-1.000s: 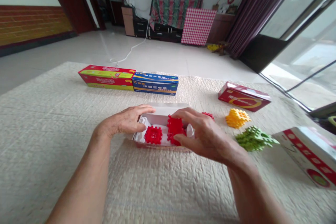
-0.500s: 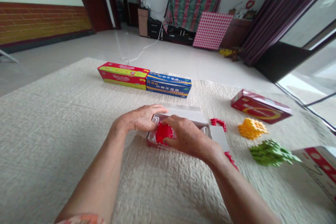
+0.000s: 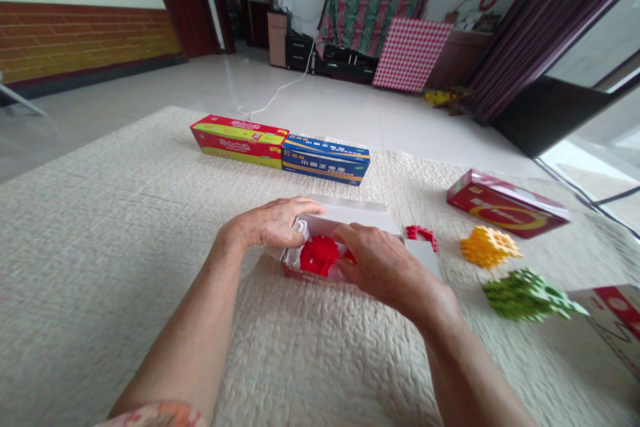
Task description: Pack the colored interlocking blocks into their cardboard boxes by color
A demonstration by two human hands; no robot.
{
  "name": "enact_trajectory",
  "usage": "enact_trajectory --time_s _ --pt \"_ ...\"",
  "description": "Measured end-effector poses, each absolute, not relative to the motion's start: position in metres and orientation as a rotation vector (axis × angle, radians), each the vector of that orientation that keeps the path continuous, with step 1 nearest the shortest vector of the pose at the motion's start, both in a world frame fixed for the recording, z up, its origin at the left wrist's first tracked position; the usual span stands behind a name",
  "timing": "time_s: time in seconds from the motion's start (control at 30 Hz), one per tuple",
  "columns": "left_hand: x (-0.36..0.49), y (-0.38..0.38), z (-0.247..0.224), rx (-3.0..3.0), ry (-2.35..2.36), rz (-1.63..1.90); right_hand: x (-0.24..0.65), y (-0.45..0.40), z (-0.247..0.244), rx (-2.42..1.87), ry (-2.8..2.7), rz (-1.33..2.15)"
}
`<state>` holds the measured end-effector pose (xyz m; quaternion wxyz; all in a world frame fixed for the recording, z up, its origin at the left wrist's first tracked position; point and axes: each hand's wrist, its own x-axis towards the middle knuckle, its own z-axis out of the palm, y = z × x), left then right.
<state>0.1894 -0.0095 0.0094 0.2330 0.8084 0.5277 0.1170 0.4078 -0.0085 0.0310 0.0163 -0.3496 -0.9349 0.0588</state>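
Note:
An opened cardboard box (image 3: 305, 273) with white inner walls and a raised lid (image 3: 355, 210) sits on the quilted cover before me. My left hand (image 3: 270, 223) grips its left end, thumb at the inside and fingers along the back. Inside lies a red notched plastic toy piece (image 3: 320, 255), with a white item (image 3: 301, 227) at the left corner. My right hand (image 3: 383, 257) reaches into the box just right of that piece, thumb and fingers apart. More red plastic shows between them; whether they touch it I cannot tell. The palm hides the box's right part.
Right of the box are a red toy piece (image 3: 423, 235), yellow pieces (image 3: 487, 247) and green pieces (image 3: 530, 293). A dark red box (image 3: 507, 207) lies behind them, a white-and-red box (image 3: 610, 313) at the right edge. Red-yellow (image 3: 240, 141) and blue (image 3: 325, 160) boxes stand end to end farther back.
My right hand has let go of the red toy piece and shifted right from it, so more of the piece shows. My left hand stays at the box's left end. The view has shifted slightly.

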Motion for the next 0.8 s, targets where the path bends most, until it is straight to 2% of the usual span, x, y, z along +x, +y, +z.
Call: enact_trajectory --time_s 0.13,0.47,0.8 --pt "0.189 -0.009 0.008 2.227 1.446 0.328 0.411 -0.008 0.029 -1.096 -2.915 0.172" --pt "0.189 -0.009 0.007 2.235 1.45 0.344 0.397 0.008 0.025 -0.732 -2.99 0.367" --pt "0.19 -0.009 0.005 2.24 1.436 0.386 0.382 0.01 0.02 -0.759 -3.051 0.334"
